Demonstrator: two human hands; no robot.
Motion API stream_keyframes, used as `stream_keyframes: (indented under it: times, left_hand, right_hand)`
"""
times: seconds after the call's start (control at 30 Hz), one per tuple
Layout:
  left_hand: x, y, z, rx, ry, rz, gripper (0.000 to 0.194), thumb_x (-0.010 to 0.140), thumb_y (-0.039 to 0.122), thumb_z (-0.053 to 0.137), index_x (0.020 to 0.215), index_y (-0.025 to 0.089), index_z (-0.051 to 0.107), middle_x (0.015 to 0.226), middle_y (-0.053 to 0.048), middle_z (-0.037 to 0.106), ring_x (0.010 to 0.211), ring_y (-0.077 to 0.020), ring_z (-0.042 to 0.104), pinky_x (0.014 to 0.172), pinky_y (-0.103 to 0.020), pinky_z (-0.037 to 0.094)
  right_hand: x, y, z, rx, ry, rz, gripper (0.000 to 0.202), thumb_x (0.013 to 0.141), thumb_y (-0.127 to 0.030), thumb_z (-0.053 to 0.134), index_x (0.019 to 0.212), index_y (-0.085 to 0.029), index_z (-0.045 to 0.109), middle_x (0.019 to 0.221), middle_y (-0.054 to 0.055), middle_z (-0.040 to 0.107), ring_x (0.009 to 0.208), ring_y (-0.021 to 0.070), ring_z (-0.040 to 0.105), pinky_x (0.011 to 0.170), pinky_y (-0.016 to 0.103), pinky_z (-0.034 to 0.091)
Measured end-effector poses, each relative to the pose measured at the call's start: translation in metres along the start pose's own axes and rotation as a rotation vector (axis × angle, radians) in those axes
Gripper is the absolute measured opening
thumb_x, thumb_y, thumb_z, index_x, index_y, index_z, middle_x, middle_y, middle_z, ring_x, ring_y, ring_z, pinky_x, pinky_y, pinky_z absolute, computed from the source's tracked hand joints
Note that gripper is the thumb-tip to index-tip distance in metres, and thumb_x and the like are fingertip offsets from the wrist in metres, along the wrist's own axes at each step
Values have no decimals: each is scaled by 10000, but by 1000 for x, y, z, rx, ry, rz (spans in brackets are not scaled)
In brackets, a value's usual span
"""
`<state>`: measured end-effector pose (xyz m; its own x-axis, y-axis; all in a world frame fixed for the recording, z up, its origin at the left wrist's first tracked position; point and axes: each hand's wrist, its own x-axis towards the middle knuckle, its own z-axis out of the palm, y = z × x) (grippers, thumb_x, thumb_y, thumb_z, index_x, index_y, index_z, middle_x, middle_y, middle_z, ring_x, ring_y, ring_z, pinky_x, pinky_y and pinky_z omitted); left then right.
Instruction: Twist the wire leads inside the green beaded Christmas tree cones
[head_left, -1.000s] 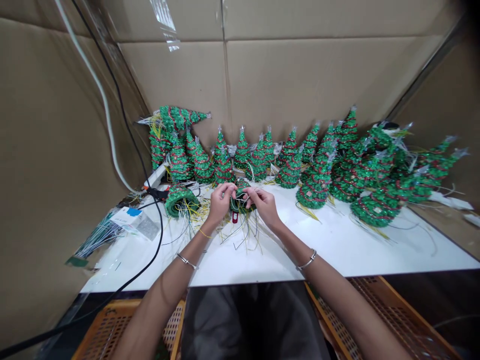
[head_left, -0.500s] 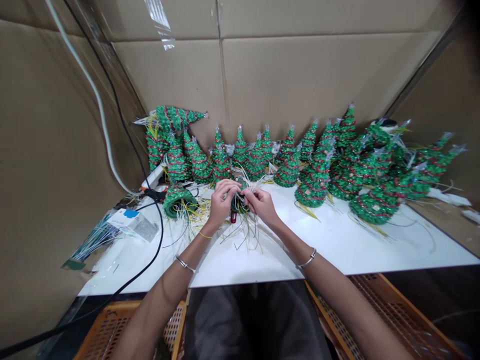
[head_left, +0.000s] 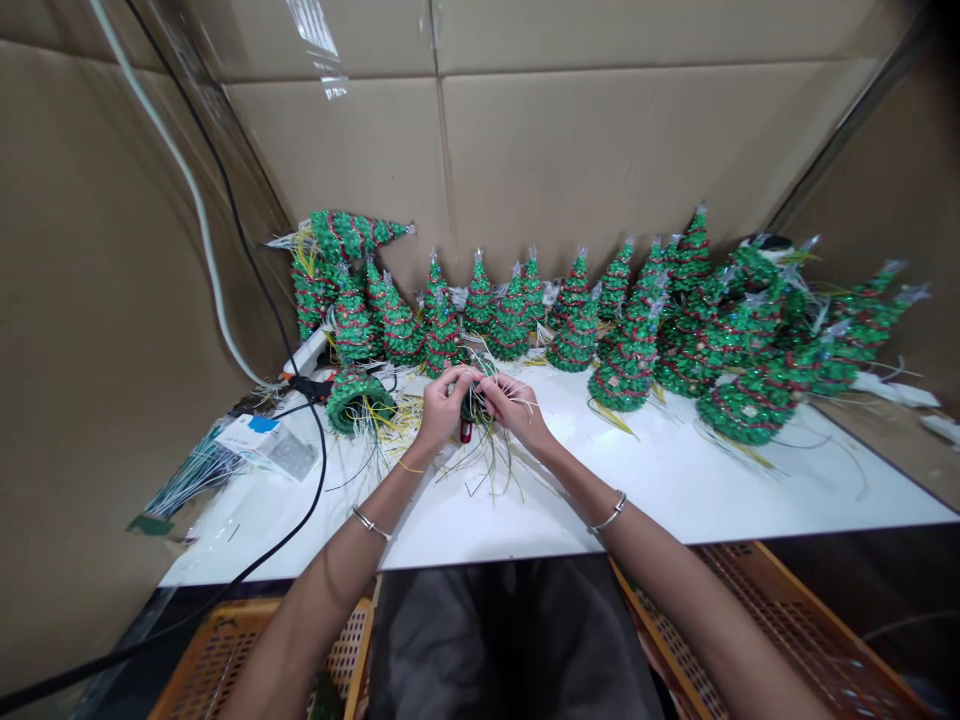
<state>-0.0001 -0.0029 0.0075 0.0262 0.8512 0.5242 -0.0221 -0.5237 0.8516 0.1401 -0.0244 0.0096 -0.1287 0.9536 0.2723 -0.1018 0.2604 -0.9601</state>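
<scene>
My left hand (head_left: 445, 405) and my right hand (head_left: 514, 406) meet at the middle of the white table, both with fingers pinched on thin wires (head_left: 482, 366). The wires fan out above and between the fingertips, some pale, some yellow. Below the hands a dark green piece, mostly hidden, lies with more wires (head_left: 487, 465) spreading toward me. A small red-handled tool (head_left: 466, 432) shows just under my left fingers. To the left, a green tinsel tree (head_left: 356, 400) lies on its side, its hollow base facing me with yellow and white wires coming out.
Several tinsel Christmas trees (head_left: 512, 320) line the back of the white table (head_left: 637, 480), crowding at the right. A clear-and-white box (head_left: 266, 445), bundled green wires (head_left: 191, 475) and a black cable (head_left: 324, 470) occupy the left. Orange baskets (head_left: 795, 620) stand below the edge.
My right hand has shifted slightly, and the pale wires now lie over its back. The left hand stays nearly in place, still pinching.
</scene>
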Motion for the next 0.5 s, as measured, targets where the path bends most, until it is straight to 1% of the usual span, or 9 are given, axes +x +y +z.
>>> stream_keyframes:
  times: [0.13,0.23,0.37,0.43,0.5]
  left_hand:
    - [-1,2,1,-61,-3,-40,290,872,453,618,826,183,716,988,-81,729,1007,-209,651,970,-345,466]
    - [-1,2,1,-65,-2,-69,287,869,446,626,845,178,724,976,-83,737,980,-206,661,931,-333,488]
    - [0,0,1,-64,25,-72,293,853,454,644,819,173,720,928,-74,734,942,-198,664,925,-327,488]
    - [1,-1,1,-66,22,-60,291,859,452,637,812,176,716,955,-76,731,981,-202,657,961,-336,470]
    - [1,-2,0,-58,26,-49,287,872,446,622,813,181,714,999,-79,727,1030,-210,645,990,-351,454]
  right_hand:
    - [0,-1,-1,16,-67,41,393,821,-556,635,747,-169,636,475,-63,434,412,70,317,409,220,229]
    - [0,-1,-1,42,-87,74,390,821,-536,640,693,-170,601,468,-61,438,396,64,304,398,222,211]
    - [0,-2,1,59,-10,49,379,825,-553,633,757,-184,582,446,-75,441,384,69,305,401,220,226]
    - [0,-2,2,71,37,21,365,816,-552,648,827,-192,586,440,-83,442,391,74,320,413,219,243]
    - [0,-4,2,77,52,-1,359,817,-542,654,907,-199,598,445,-88,445,396,78,328,423,220,255]
